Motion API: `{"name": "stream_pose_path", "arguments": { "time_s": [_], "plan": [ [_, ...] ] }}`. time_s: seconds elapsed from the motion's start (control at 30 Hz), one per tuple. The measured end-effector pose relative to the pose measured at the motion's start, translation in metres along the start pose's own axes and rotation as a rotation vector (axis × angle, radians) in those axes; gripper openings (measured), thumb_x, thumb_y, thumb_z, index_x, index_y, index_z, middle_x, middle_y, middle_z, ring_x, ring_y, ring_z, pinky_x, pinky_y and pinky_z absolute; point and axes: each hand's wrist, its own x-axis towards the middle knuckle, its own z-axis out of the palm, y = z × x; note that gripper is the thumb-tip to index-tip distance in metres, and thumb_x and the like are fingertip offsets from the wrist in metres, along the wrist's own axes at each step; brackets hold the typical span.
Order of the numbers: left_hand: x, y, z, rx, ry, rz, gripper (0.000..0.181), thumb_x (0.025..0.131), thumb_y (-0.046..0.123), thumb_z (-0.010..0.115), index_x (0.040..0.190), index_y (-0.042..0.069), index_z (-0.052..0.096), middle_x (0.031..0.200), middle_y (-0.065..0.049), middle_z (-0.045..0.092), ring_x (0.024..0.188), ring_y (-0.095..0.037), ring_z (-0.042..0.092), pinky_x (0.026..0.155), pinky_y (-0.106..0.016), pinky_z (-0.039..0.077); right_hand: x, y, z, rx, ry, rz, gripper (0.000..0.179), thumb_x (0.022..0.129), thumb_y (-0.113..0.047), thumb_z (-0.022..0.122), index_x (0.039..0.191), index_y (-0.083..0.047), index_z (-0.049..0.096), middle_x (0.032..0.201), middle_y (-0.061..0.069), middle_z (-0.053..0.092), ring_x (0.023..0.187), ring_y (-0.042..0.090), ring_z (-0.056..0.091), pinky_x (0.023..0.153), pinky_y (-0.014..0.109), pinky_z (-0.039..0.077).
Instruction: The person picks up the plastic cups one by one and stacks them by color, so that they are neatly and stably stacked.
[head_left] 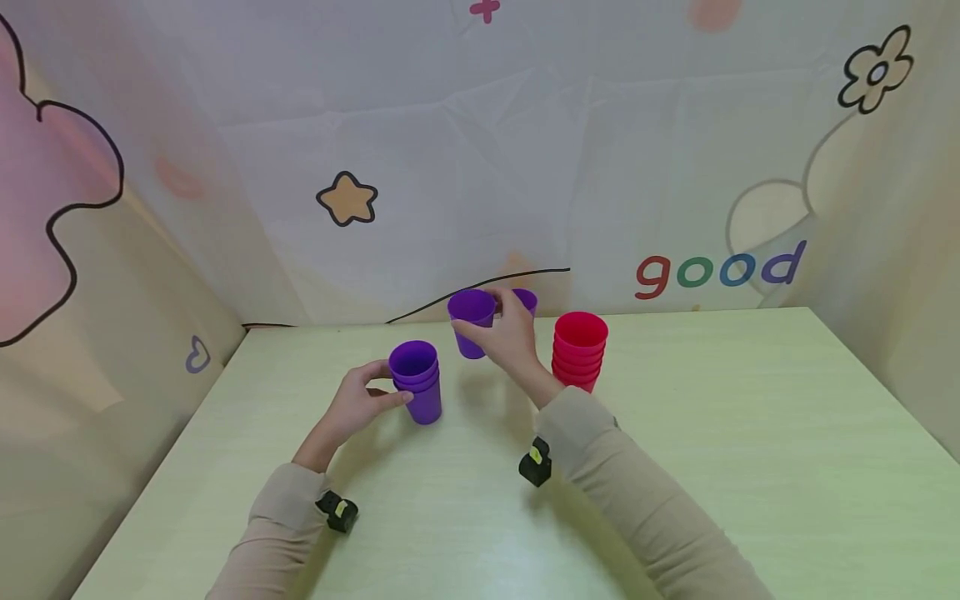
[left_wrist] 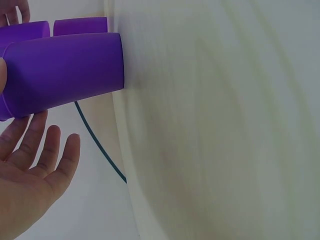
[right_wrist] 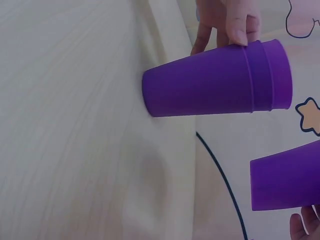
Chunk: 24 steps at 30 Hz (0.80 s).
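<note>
My left hand [head_left: 358, 402] grips a nested stack of three purple cups [head_left: 426, 400] between thumb and fingers. The stack stands upright on the table, its mouth facing up; its stepped rims show in the right wrist view [right_wrist: 200, 85]. Farther back and to the right, my right hand [head_left: 512, 335] holds a single purple cup [head_left: 471, 317] by its side, raised above the tabletop. Another purple cup [head_left: 527, 298] is just behind the right hand, which hides most of it. The left wrist view shows that cup [left_wrist: 80, 26] beyond the stack.
A stack of several red cups [head_left: 579, 350] stands right of my right hand, partly covered by the forearm. The pale wooden table [head_left: 750, 433] ends at a patterned curtain [head_left: 420, 208] along the back.
</note>
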Motion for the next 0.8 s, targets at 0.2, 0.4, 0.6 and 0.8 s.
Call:
{"name": "stream_pose_path", "arguments": {
  "time_s": [0.2,0.4,0.6,0.8],
  "plan": [
    [0.000,-0.001,0.000,0.002,0.007,0.010,0.043,0.079,0.004,0.069,0.118,-0.008,0.053,0.108,-0.021,0.058,0.102,-0.031,0.051,0.083,-0.041,0.047,0.000,-0.013,-0.003,-0.019,-0.019,0.008,0.063,0.071,-0.034,0.076,0.121,-0.007,0.048,0.110,0.007,0.055,0.100,0.021,0.049,0.082,0.038,0.046],
    [0.000,0.000,0.000,-0.005,0.006,0.004,0.043,0.079,0.003,0.069,0.117,-0.008,0.053,0.108,-0.022,0.058,0.102,-0.031,0.051,0.083,-0.041,0.047,0.002,-0.026,-0.006,-0.007,-0.040,0.002,0.066,0.072,-0.034,0.075,0.125,-0.007,0.045,0.113,0.009,0.054,0.102,0.021,0.049,0.084,0.038,0.046],
    [-0.001,0.002,0.000,-0.003,0.006,0.000,0.043,0.079,0.003,0.068,0.118,-0.008,0.053,0.109,-0.022,0.057,0.102,-0.031,0.051,0.083,-0.041,0.047,0.002,-0.036,-0.008,0.014,-0.059,-0.028,0.066,0.072,-0.032,0.075,0.126,-0.006,0.045,0.115,0.009,0.054,0.103,0.021,0.049,0.084,0.038,0.047],
    [-0.001,0.002,0.000,-0.005,0.003,0.006,0.042,0.080,0.003,0.068,0.117,-0.008,0.053,0.108,-0.022,0.057,0.102,-0.032,0.051,0.083,-0.041,0.047,0.000,-0.044,-0.006,0.017,-0.073,-0.054,0.065,0.072,-0.032,0.075,0.124,-0.006,0.046,0.111,0.008,0.055,0.100,0.020,0.048,0.082,0.036,0.045]
  ]
}}
